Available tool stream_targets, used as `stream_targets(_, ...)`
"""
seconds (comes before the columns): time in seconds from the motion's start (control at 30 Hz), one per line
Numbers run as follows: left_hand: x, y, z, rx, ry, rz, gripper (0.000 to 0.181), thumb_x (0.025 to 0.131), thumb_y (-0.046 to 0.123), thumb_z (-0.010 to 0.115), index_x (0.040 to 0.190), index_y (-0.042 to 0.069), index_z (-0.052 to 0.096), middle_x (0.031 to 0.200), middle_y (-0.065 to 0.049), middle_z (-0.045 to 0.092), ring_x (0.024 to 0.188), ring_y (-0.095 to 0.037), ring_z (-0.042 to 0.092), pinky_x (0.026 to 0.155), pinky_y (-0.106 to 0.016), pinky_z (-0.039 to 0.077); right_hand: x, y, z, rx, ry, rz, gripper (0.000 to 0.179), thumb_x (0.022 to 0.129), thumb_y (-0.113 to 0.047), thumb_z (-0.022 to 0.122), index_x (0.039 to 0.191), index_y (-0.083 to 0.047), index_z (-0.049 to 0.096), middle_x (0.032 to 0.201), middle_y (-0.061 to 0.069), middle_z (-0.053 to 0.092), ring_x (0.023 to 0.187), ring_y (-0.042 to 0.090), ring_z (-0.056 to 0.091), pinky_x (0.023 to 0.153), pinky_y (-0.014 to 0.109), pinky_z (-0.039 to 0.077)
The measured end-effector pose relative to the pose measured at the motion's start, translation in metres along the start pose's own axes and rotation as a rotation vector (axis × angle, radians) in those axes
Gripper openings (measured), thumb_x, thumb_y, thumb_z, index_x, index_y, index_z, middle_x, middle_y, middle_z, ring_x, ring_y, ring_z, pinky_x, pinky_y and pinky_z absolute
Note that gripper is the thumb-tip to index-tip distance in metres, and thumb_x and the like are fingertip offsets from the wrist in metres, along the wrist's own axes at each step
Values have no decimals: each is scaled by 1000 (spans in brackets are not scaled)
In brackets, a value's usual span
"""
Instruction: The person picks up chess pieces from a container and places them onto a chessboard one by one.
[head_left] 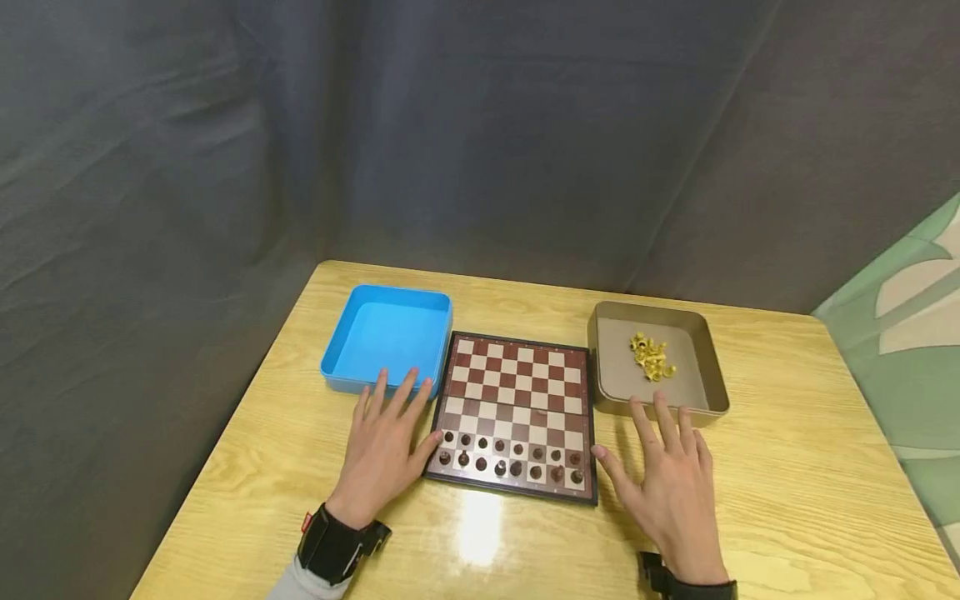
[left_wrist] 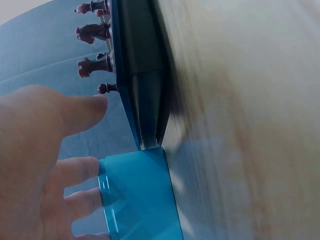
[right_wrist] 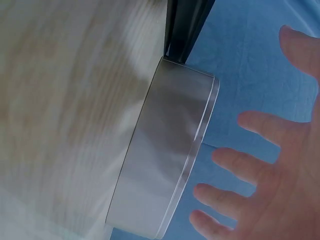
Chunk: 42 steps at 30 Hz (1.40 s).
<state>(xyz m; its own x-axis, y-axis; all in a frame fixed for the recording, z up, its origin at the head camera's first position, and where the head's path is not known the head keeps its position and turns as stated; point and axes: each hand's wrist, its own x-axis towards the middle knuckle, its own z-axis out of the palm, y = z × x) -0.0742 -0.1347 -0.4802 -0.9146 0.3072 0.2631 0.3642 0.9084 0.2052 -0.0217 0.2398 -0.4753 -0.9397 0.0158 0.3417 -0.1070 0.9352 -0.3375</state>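
Note:
A chessboard (head_left: 517, 408) lies between my hands, with two rows of dark chess pieces (head_left: 500, 468) standing along its near side. My left hand (head_left: 384, 450) has its fingers spread; the fingertips are right at the near rim of a blue tray (head_left: 341, 382), and the thumb is beside the board's left edge. In the left wrist view a dark rook (left_wrist: 95, 65) stands near that thumb. My right hand (head_left: 671, 492) is spread in front of a grey-brown tin (head_left: 716, 375), holding nothing, its thumb by the board's right edge. Gold chess pieces (head_left: 651, 357) lie heaped in the tin.
All of this is on a light wooden table (head_left: 247, 492). A dark cloth (head_left: 487, 142) hangs behind it and along its left side. At the far right there is a green patterned fabric (head_left: 915, 333).

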Motion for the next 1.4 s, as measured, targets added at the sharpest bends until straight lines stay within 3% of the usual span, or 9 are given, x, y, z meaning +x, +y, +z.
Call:
stream_targets(0.17, 1, 1, 3, -41, 35, 19, 72, 96, 48, 65, 156, 14, 49, 165, -14, 39, 151, -54, 23, 122, -68, 18, 2, 0, -1, 9, 12, -8, 83, 88, -54, 72, 155, -10, 50, 164, 25, 35, 146, 58, 30, 109, 76, 26)
stream_targets(0.3, 1, 3, 2, -118, 128, 52, 61, 95, 37, 69, 147, 7, 58, 158, -18, 47, 147, -52, 32, 119, -65, 26, 3, -4, -4, 26, 7, -11, 83, 87, -54, 72, 155, -11, 50, 163, 24, 36, 144, 59, 32, 108, 77, 27)
stream_targets(0.37, 2, 5, 0, -176, 198, 49, 47, 94, 29, 70, 135, 4, 65, 143, -18, 58, 133, -45, 49, 110, -57, 41, 5, -6, -8, 26, 17, -22, 82, 87, -53, 73, 154, -10, 51, 162, 24, 38, 142, 59, 34, 107, 76, 28)
stream_targets(0.47, 2, 8, -2, -271, 255, -1, 21, 93, 17, 70, 110, 5, 70, 110, -10, 69, 93, -26, 65, 79, -37, 56, 11, -8, -13, 15, 40, -51, 77, 88, -51, 73, 150, -9, 55, 160, 24, 42, 141, 57, 36, 106, 75, 31)
stream_targets(0.6, -2, 8, -1, -402, 149, -121, 3, 92, 9, 70, 95, 8, 68, 85, 2, 65, 66, -7, 56, 54, -23, 48, 21, -8, -18, 13, 58, -106, 67, 90, -44, 73, 144, -5, 61, 153, 26, 49, 136, 55, 44, 102, 73, 36)
stream_targets(0.77, -5, 6, 6, -537, -10, -204, 10, 93, 5, 69, 102, 2, 70, 81, 2, 64, 66, -6, 52, 58, -23, 49, 39, -3, -26, 81, 56, -170, 57, 95, -31, 71, 143, -2, 61, 146, 29, 53, 129, 55, 51, 101, 71, 41)
stream_targets(0.97, 4, 9, 14, -638, -129, -245, 22, 95, 9, 68, 114, -1, 70, 89, 0, 68, 73, -7, 59, 69, -27, 54, 59, 8, -43, 144, -9, -116, 49, 102, -26, 62, 140, 5, 60, 137, 32, 58, 121, 56, 55, 93, 71, 46)
stream_targets(1.13, 4, 8, 18, -696, -154, -278, 26, 94, 5, 69, 119, -3, 69, 90, -2, 66, 74, -8, 59, 67, -25, 53, 83, 17, -47, 204, -66, -104, 48, 105, -30, 55, 136, 7, 63, 132, 31, 64, 119, 53, 59, 92, 69, 48)
stream_targets(1.4, 3, 4, 20, -761, -135, -300, 37, 93, 2, 68, 129, -4, 65, 94, -3, 64, 75, -8, 61, 65, -23, 54, 111, 33, -43, 199, -73, -91, 30, 101, -9, 60, 125, 7, 68, 126, 30, 64, 106, 50, 64, 79, 64, 53)
